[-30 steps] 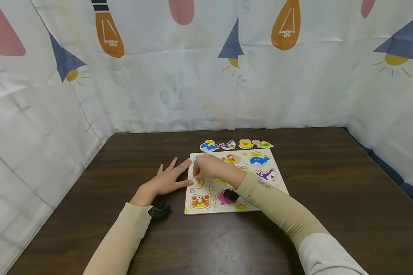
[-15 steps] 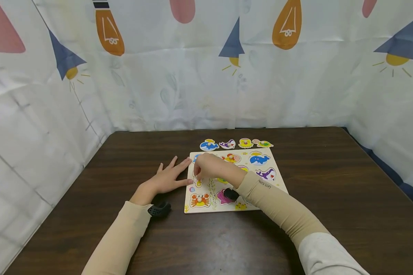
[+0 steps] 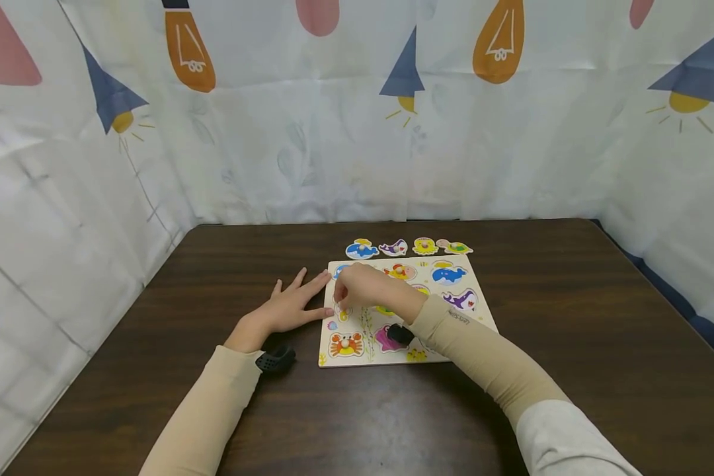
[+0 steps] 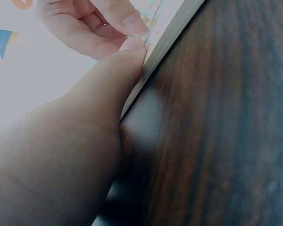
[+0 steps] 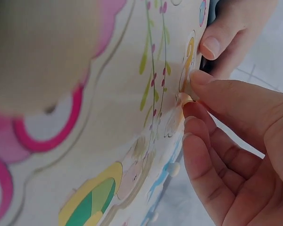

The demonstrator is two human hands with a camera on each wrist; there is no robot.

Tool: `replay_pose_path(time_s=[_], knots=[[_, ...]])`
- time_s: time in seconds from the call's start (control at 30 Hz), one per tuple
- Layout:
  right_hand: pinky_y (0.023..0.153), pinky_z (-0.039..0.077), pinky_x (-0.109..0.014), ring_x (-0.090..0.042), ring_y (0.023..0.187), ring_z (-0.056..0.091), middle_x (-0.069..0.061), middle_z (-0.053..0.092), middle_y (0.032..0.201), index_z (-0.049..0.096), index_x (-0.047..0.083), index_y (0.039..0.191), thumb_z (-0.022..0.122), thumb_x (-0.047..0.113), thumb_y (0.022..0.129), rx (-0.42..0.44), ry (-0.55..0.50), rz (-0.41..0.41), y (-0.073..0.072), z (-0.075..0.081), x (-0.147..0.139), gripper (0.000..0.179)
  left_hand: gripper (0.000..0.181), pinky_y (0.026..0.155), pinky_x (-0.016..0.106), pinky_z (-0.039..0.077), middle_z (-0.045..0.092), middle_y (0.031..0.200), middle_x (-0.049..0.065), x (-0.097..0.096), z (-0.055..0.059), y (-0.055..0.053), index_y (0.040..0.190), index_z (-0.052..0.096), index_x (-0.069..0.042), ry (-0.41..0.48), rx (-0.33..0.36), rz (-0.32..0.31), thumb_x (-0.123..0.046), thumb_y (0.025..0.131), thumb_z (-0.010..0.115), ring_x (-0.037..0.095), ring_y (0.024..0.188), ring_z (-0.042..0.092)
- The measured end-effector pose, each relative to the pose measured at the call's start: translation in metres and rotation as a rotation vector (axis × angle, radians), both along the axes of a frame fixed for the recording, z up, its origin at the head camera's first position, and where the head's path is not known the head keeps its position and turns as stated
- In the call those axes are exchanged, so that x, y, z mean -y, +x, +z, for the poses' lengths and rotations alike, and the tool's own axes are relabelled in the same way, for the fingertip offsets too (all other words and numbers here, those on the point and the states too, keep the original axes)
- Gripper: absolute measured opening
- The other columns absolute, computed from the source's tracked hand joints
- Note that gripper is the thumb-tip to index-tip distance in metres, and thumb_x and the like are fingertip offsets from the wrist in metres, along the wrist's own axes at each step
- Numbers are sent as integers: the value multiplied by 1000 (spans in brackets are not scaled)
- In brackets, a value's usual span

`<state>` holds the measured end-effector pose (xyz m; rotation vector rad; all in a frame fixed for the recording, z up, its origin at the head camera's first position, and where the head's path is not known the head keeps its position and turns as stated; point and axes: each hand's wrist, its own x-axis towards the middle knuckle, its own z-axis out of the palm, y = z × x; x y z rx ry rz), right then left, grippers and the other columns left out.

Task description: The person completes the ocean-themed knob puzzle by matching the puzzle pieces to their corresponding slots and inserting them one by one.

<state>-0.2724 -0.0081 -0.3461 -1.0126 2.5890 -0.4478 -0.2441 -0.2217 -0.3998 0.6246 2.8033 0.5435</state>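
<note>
A wooden peg puzzle board [image 3: 471, 284] with sea animals lies on the table. My right hand [image 3: 363, 287] reaches over its left part. In the right wrist view, the thumb and forefinger of that right hand [image 5: 236, 150] pinch at a small yellow seahorse-like puzzle piece [image 5: 189, 52] with a curled tail; the fingertips hide its knob. My left hand [image 3: 287, 311] lies with fingers spread, its fingertips touching the board's left edge. In the left wrist view, the left thumb [image 4: 104, 84] rests along that edge.
Behind the board lie a blue whale piece [image 3: 361, 250], a purple whale piece [image 3: 393, 248], a yellow octopus piece [image 3: 425, 246] and a turtle piece [image 3: 458, 248]. A crab piece [image 3: 346, 345] sits in the board's lower left. A printed curtain [image 3: 357, 145] closes off the back.
The head view has tilted slightly, so the board sits a little higher in it. Both hands keep their places, the right fingers still at the seahorse-like piece.
</note>
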Motion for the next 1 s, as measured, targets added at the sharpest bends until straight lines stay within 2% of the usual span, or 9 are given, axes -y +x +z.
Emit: replay_pose_path(time_s=[0.27, 0.57, 0.73, 1.0], knots=[[78, 52, -26, -13, 86, 62, 2, 71, 95, 80, 11, 110, 80, 20, 92, -59, -90, 39, -3, 5, -14, 19, 91, 112, 76, -6, 16, 170, 4, 1, 1, 1, 167, 16, -22, -5, -1, 11, -65, 97, 56, 40, 155, -2], [80, 55, -27, -18, 93, 68, -2, 74, 106, 78, 5, 113, 73, 10, 97, -72, -256, 61, -5, 20, -41, 17, 91, 112, 76, -6, 16, 171, 5, 2, 1, 3, 167, 16, -22, -5, 2, 13, -65, 97, 56, 41, 155, -2], [79, 56, -29, -18, 90, 68, -5, 74, 107, 77, 2, 115, 70, 9, 99, -58, -373, 40, -15, 17, -61, 19, 91, 112, 76, -6, 16, 171, 5, 1, 0, 4, 167, 15, -21, 0, 3, 11, -64, 98, 56, 41, 155, -3], [89, 57, -37, -21, 99, 69, -6, 74, 112, 77, 6, 116, 70, 10, 99, -11, -421, -12, -24, 25, -96, 19, 92, 113, 74, -6, 15, 171, 3, 0, 0, 3, 167, 15, -22, -9, -3, 10, -65, 97, 56, 40, 156, -3]])
